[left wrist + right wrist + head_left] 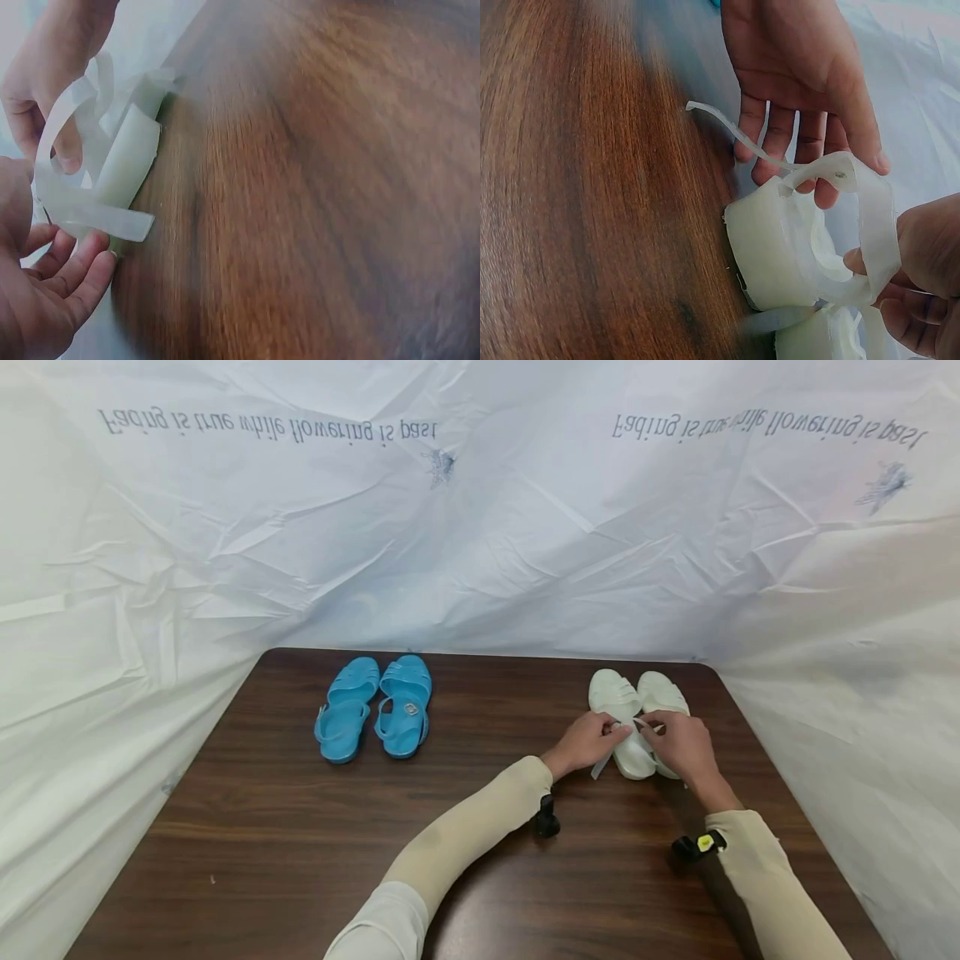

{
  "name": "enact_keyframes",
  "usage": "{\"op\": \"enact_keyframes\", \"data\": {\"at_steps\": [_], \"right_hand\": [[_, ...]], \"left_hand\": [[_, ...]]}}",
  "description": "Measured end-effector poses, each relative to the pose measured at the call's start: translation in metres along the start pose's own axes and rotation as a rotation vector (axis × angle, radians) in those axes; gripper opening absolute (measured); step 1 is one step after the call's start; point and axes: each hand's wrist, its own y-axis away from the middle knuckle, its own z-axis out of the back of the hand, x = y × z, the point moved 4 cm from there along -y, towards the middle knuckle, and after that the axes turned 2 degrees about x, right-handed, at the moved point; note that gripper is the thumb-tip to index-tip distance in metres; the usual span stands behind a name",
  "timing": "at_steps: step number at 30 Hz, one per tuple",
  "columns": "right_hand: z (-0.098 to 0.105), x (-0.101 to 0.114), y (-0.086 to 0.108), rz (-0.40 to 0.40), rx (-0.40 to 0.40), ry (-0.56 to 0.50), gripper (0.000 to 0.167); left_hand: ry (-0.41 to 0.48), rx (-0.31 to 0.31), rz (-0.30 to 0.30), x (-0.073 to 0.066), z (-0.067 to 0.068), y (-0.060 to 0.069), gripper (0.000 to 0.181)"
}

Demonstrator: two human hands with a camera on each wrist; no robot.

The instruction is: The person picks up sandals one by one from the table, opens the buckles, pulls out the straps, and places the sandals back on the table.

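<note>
At the table's right, the left one of two white sandals (613,693) lies with its toe toward the far edge. My left hand (588,742) pinches its ankle strap near the buckle hole; in the right wrist view, the thumb and fingers hold the strap (879,225) there, and its loose end sticks out past them. From the other side my right hand (681,747) grips the raised strap loop between thumb and fingers, above the heel. The left wrist view shows the strap's flat end (127,223) beside the left fingertips. The second white sandal (662,693) is partly hidden behind my right hand.
Two blue sandals (342,727) (405,727) lie side by side on the left half of the dark wooden table (262,843). White sheeting (480,543) with printed lettering hangs behind the far edge and along both sides.
</note>
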Motion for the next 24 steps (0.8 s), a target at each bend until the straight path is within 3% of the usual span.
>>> {"op": "enact_keyframes", "data": {"at_steps": [8,13,24], "right_hand": [[0.003,0.003,0.001,0.045,-0.065,-0.006,0.013],[0.003,0.003,0.002,0.071,-0.124,0.002,0.012],[0.011,0.011,0.001,0.128,-0.244,0.005,0.014]], "left_hand": [[-0.006,-0.042,0.149,-0.001,-0.001,-0.001,0.029],[0.022,-0.047,0.171,0.0,0.0,-0.002,0.039],[0.28,-0.082,0.157,-0.002,0.008,0.002,0.038]]}}
